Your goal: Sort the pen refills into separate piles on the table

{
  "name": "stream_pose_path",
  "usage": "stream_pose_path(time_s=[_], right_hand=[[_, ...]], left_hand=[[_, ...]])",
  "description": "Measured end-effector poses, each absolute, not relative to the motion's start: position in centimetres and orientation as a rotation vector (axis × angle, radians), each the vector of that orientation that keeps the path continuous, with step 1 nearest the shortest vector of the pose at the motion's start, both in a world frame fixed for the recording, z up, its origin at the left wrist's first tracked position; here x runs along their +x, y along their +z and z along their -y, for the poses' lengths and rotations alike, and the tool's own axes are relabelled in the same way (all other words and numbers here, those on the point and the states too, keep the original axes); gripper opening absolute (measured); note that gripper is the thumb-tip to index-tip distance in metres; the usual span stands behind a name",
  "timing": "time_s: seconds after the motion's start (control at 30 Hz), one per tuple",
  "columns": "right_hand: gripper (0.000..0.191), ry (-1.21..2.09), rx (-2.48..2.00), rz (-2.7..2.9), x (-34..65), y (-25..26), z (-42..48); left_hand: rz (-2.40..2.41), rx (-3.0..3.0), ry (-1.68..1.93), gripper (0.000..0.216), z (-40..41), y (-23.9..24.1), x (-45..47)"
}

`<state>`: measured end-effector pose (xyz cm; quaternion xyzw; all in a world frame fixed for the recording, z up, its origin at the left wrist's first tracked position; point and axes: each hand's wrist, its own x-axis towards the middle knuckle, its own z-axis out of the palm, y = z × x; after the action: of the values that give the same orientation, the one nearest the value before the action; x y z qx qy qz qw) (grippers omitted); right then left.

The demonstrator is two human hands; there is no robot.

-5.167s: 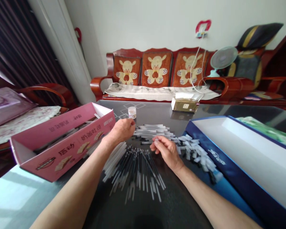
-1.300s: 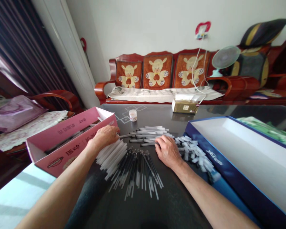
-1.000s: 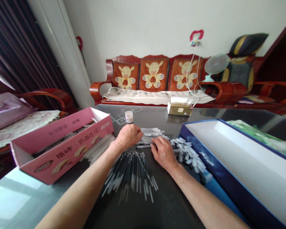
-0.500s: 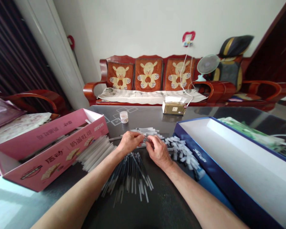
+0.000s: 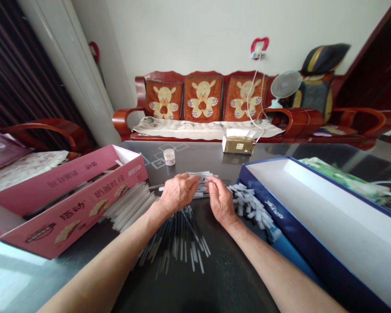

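Note:
My left hand [image 5: 179, 191] is closed, its fingers bent over a small pile of thin whitish tubes [image 5: 206, 174] in the middle of the table. Facing it, my right hand [image 5: 220, 201] has thumb and forefinger brought together near the left fingertips. Whatever thin piece is between the fingers is too small to make out. Below the hands lies a fanned heap of dark pen refills [image 5: 182, 237] with clear ends. Long translucent tubes [image 5: 130, 206] are stacked left of my left hand. Short translucent caps [image 5: 252, 204] lie in a pile right of my right hand.
A pink box [image 5: 74, 208] stands at left, a dark blue box [image 5: 263, 191] with white inside at right. Further back on the dark table [image 5: 208, 152] are a small cup [image 5: 169, 157] and a tissue pack [image 5: 238, 145]. A wooden sofa [image 5: 124, 119] stands behind.
My hands have moved slightly apart, the right one a little to the right and turned more upright. The left hand now lies flatter over the tubes. The camera view has shifted slightly.

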<state>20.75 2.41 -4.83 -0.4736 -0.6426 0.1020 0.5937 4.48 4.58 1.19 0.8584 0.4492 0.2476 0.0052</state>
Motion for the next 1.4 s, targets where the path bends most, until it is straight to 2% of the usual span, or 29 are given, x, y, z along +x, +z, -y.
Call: stream_pose_path(time_s=[0.13, 0.47, 0.73, 1.03, 1.2, 1.4], right_hand=[[0.018, 0.165, -1.085, 1.549, 20.8, -4.8, -2.7], [0.018, 0.353, -1.133, 1.472, 20.9, -4.5, -2.7], [0.024, 0.492, -1.167, 1.37, 21.0, -4.3, -2.7], [0.021, 0.928, -1.011, 1.171, 20.6, -4.7, -3.2], [0.029, 1.098, -0.951, 1.082, 20.6, -4.6, -3.1], [0.031, 0.959, -1.085, 1.163, 20.5, -4.9, -3.0]], left_hand=[[-1.453, 2.92, 0.558, 0.036, -4.3, 0.4, 4.9], [-1.3, 3.043, 0.782, 0.032, -5.0, -0.7, 4.6], [-1.322, 3.086, 0.771, 0.038, -4.9, -0.8, 5.3], [-1.384, 3.035, 0.722, 0.034, -4.8, -0.6, 5.1], [-1.397, 3.023, 0.728, 0.035, -4.9, -0.7, 5.1], [-1.389, 3.023, 0.68, 0.037, -4.8, -0.6, 5.2]])
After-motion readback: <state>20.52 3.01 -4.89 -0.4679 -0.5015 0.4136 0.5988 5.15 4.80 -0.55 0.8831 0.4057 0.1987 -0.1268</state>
